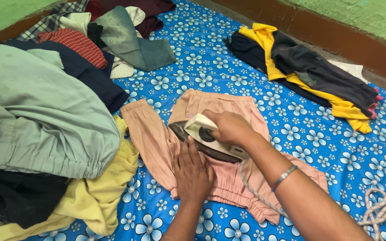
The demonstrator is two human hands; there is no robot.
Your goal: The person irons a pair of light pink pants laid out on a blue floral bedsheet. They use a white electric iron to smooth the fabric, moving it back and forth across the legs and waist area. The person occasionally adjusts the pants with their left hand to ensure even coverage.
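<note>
Right hand grips the iron on the pink garment; left hand lies flat, open, beside it. Blue flowered sheet underneath, green wall beyond, clothes piled left.

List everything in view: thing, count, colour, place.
pink garment: one, dusty pink, spread flat mid-sheet under the iron.
iron: one, cream body with dark soleplate, on the pink garment.
cord: one, pale braided, from the iron to a coil at lower right.
sheet: one, blue with white flowers, covering the surface.
left clothes heap: one, pale green, navy, red check, yellow, black, left side.
right clothes stack: one, yellow, dark grey, navy, upper right.
bangle: one, silver, right wrist.
left hand: pressing the garment flat.
right hand: gripping the iron's handle.
</note>
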